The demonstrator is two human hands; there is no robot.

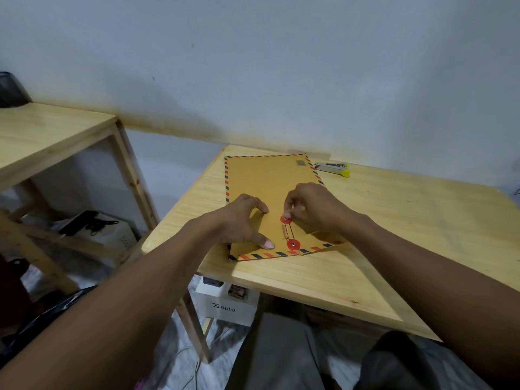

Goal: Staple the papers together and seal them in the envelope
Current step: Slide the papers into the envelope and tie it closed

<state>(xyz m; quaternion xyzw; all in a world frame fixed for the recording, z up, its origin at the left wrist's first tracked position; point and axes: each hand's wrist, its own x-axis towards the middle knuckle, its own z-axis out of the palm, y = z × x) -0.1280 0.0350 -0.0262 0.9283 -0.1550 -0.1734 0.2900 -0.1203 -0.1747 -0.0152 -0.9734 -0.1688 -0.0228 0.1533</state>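
A brown envelope (264, 181) with a red-and-blue striped border lies flat on the wooden table (394, 220), its flap folded down at the near end. Two red button discs (293, 244) sit on the flap end, with a thin string running between them. My left hand (242, 220) presses on the envelope with spread fingertips and thumb, left of the discs. My right hand (312, 206) pinches the string at the upper red disc. No loose papers are visible.
A stapler (333, 168) with a yellow tip lies at the table's far edge, right of the envelope. A second wooden table (50, 130) stands to the left. A white box (225, 305) and cables sit on the floor under the table.
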